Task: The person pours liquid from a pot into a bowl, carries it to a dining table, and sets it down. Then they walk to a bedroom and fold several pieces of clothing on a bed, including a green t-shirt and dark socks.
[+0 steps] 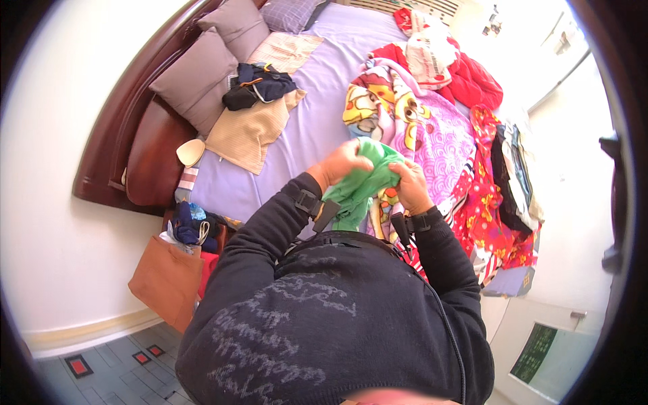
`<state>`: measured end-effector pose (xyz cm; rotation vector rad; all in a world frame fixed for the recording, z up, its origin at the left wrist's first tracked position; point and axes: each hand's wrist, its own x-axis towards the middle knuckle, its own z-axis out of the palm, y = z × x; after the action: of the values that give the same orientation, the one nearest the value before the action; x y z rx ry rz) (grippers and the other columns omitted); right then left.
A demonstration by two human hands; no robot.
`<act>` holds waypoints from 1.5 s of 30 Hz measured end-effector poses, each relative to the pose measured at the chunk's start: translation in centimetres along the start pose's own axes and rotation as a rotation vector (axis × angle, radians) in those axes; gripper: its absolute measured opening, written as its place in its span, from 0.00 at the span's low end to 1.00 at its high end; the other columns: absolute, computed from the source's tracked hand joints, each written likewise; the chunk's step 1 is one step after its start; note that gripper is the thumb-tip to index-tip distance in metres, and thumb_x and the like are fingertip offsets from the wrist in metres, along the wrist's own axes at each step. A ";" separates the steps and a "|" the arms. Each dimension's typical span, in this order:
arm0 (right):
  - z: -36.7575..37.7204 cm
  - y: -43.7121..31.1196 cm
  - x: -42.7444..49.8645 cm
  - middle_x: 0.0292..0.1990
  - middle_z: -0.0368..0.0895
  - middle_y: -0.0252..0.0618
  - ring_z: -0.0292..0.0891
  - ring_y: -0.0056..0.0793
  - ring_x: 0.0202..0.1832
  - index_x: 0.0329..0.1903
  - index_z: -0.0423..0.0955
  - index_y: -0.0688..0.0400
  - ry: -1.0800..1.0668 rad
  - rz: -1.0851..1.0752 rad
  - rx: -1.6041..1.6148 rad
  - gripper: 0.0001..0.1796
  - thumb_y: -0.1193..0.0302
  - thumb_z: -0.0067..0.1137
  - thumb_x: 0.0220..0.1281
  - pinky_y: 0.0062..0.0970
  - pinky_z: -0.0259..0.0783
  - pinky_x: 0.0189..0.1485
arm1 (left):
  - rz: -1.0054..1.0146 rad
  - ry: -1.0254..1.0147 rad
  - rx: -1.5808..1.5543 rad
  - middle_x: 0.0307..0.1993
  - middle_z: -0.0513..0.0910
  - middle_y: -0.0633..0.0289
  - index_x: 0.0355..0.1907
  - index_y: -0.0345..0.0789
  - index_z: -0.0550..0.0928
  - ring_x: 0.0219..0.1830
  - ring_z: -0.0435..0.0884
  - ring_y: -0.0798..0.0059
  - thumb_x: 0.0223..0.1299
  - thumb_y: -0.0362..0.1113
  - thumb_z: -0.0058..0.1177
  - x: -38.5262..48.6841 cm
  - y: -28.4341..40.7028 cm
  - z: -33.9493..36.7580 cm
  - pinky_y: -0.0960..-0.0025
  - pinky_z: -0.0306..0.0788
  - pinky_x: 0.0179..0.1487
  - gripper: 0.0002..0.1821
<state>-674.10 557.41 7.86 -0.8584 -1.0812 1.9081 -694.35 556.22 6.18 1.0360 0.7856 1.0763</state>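
Both my hands grip a green cloth item [357,190], maybe a garment, held in front of my waist over the bed. My left hand [341,163] pinches its upper left edge, and my right hand [412,186] holds it at the right. Its lower part hangs down towards my belt. Behind the green cloth lies a pink and yellow cartoon-print blanket [445,142], bunched on the lavender bed sheet [316,124]. Both wrists wear black straps.
Grey pillows [197,83], a tan cloth [248,129] and dark clothes [263,83] lie by the wooden headboard [152,152]. A red padded garment [471,78] and red floral clothes [483,217] are at the right. An orange-brown bag [167,278] stands at the lower left.
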 end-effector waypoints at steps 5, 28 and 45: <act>3.2 -3.1 2.2 0.28 0.80 0.30 0.75 0.15 0.28 0.33 0.75 0.61 -0.110 -0.125 -0.020 0.07 0.73 0.53 0.66 0.16 0.70 0.32 | -0.105 -0.093 0.806 0.46 0.81 0.49 0.55 0.28 0.72 0.49 0.79 0.62 0.46 0.37 0.65 -1.6 -2.3 0.8 0.64 0.71 0.55 0.32; -0.2 5.5 3.9 0.29 0.81 0.46 0.79 0.34 0.33 0.39 0.78 0.65 -0.239 -0.089 -0.878 0.16 0.68 0.62 0.50 0.31 0.73 0.40 | 0.058 0.129 -0.675 0.38 0.83 0.58 0.47 0.30 0.77 0.37 0.83 0.66 0.61 0.35 0.45 -2.8 5.5 -1.3 0.62 0.78 0.46 0.15; -7.4 3.6 2.9 0.25 0.78 0.29 0.72 0.16 0.26 0.31 0.78 0.64 0.123 -0.155 0.058 0.05 0.75 0.56 0.58 0.21 0.69 0.29 | -0.031 0.489 -0.010 0.43 0.83 0.55 0.48 0.26 0.78 0.44 0.83 0.66 0.57 0.27 0.48 -14.8 15.2 -14.0 0.64 0.76 0.53 0.16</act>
<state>-670.38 561.44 1.02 -0.8242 -0.9845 1.7272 -716.20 547.86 16.13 0.7535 1.1805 1.3257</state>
